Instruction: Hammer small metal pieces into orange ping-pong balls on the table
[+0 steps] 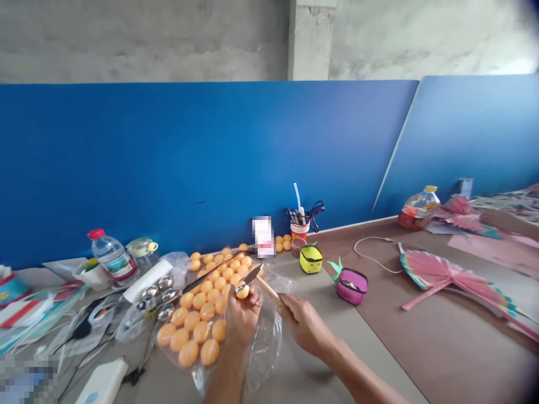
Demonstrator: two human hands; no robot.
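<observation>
My left hand [243, 321] is closed around an orange ball [242, 292], which looks like a ping-pong ball and has a shiny, dark patch on its upper side. My right hand [304, 324] grips the pale wooden handle of a tool [268, 290]. Its dark, pointed head lies close over the ball; whether it is a brush or a blade, and whether it touches, I cannot tell. Beside my left hand, a clear plastic bag [266, 342] and many more orange balls [206, 311] cover the table. A thin dark stick [210, 271] rests across them.
Silvery balls [167, 295], a water bottle [113, 255] and cables stand left. A cup of pens [299, 229], a yellow pouch [310, 260] and a purple pouch [352, 286] sit right of centre. Farther right are pink paper fans [452, 275], a juice bottle [419, 209] and another person's arm [511, 223].
</observation>
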